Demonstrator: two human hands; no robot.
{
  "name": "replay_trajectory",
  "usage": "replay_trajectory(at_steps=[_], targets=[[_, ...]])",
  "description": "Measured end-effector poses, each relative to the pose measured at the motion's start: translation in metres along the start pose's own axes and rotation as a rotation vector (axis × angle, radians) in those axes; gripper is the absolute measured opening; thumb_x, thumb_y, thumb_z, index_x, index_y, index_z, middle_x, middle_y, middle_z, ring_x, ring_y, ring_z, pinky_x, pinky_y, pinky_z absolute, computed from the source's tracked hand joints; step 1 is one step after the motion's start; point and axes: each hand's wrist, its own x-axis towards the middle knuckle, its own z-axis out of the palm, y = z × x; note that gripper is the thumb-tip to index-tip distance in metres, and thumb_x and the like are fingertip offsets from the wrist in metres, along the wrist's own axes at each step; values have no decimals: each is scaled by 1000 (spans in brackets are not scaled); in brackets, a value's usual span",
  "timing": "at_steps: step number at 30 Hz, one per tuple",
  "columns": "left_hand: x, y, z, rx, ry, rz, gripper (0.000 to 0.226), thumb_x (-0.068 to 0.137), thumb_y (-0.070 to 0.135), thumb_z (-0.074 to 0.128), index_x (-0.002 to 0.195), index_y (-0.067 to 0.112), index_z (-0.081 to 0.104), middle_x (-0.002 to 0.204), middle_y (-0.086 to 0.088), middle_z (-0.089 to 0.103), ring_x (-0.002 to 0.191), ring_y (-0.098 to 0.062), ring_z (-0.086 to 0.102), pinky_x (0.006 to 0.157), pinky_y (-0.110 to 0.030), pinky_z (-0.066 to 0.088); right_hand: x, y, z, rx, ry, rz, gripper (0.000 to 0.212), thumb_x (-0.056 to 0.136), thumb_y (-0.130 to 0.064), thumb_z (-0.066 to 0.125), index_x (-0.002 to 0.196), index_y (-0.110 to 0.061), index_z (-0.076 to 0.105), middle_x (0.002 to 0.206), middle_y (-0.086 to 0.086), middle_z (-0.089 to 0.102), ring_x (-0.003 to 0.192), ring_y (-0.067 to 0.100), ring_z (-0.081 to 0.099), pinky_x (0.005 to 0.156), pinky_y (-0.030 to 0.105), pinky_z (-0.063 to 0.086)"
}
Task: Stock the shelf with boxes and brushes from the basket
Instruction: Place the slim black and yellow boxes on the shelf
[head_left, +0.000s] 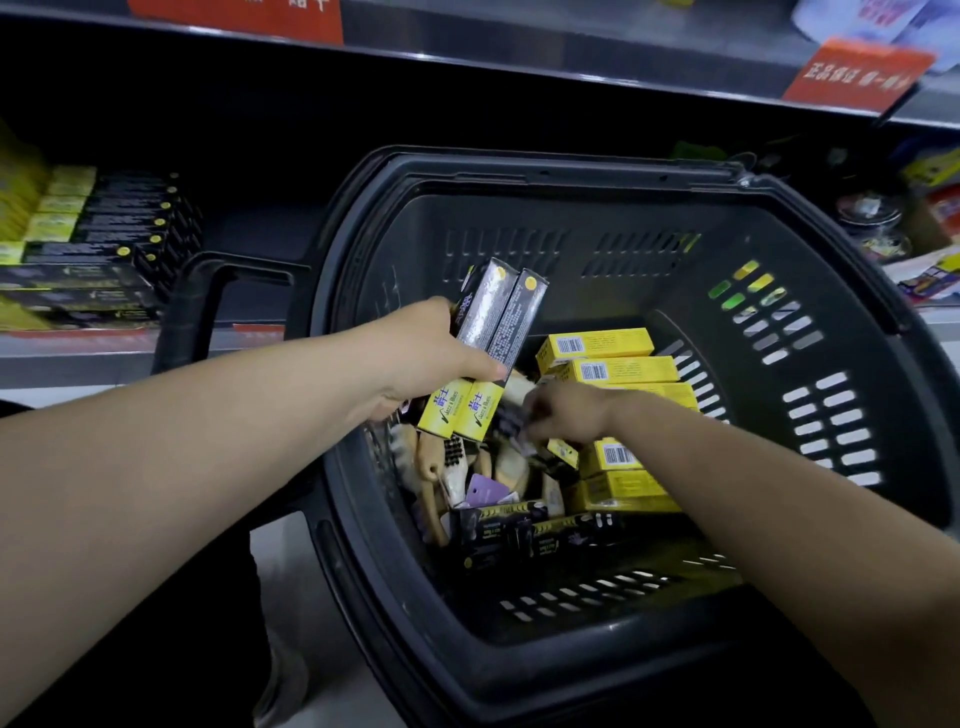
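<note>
A dark plastic basket (857, 322) fills the middle of the view. My left hand (426, 353) holds two long black-and-yellow boxes (493, 338) side by side, tilted, above the basket's left part. My right hand (566, 410) reaches down into the pile, fingers curled around something blurred; what it grips I cannot tell. Yellow boxes (618, 369) are stacked at the basket's right side. Wooden brushes (441, 462) lie at the lower left of the pile, and more black boxes (519, 530) lie at its near side.
The shelf (104, 348) at left carries rows of matching black and yellow boxes (98, 249). The basket's handle (192, 312) stands between basket and shelf. An upper shelf edge with red price tags (852, 73) runs across the top. Mixed goods sit at the far right (930, 249).
</note>
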Motion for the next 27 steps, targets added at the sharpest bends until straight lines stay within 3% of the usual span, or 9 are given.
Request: replay_trajectory(at_steps=[4,7,10,12,14,18,23,25,27], targets=[[-16,5,-3,-147,-26,56,62,77,25,76,129,18,42,123,-1,60,113,-17,57,98,-33,43,-37,-13,-50,762,313,-90,23,78,-29,67,76,-13,51,76,9,44,74,22,40,71,32,32],[-28,12,-9,-295,3,87,61,79,23,73,132,19,42,121,-2,63,110,-19,60,101,-41,44,-68,-38,-70,1077,252,-282,21,71,-30,66,77,-13,53,74,6,55,69,19,51,71,33,40],[-39,22,-21,-422,37,134,54,81,20,70,130,15,47,116,-3,67,107,-19,64,99,-41,47,-87,-72,-74,1123,225,-377,28,79,-41,66,87,-14,70,82,0,71,74,12,66,70,27,53],[-47,28,-30,-479,43,150,50,81,22,69,127,15,51,111,-3,70,103,-18,66,97,-40,48,-91,-92,-76,1163,307,-354,53,82,-46,61,106,1,63,91,8,71,78,17,66,68,26,55],[-55,30,-41,-506,56,155,48,80,23,69,125,16,54,106,-3,73,97,-19,69,90,-36,53,-95,-111,-81,1181,367,-345,53,88,-40,56,111,7,57,92,12,67,77,20,64,62,26,55],[-75,27,-71,-529,30,164,39,79,23,67,118,19,59,100,-4,74,88,-19,72,63,-28,58,-97,-142,-95,1207,382,-396,25,87,-28,62,98,-11,47,90,6,66,73,14,67,56,29,54],[-92,-2,-123,-591,107,150,38,68,27,70,105,20,66,94,-8,75,78,-22,73,53,-31,56,-81,-183,-108,1006,271,-377,70,78,-32,72,132,-47,31,117,3,65,107,20,63,83,41,55],[-95,-17,-148,-596,162,117,38,66,25,70,103,17,66,90,-10,75,74,-21,73,51,-30,56,-69,-202,-113,966,266,-382,57,79,-33,71,128,-40,44,114,-2,66,102,15,64,86,36,53],[-95,-32,-176,-574,220,78,40,65,24,70,104,14,65,86,-8,75,70,-19,72,51,-30,57,-52,-222,-118,991,275,-373,39,78,-34,72,113,-28,56,98,-4,68,85,12,67,74,28,53]])
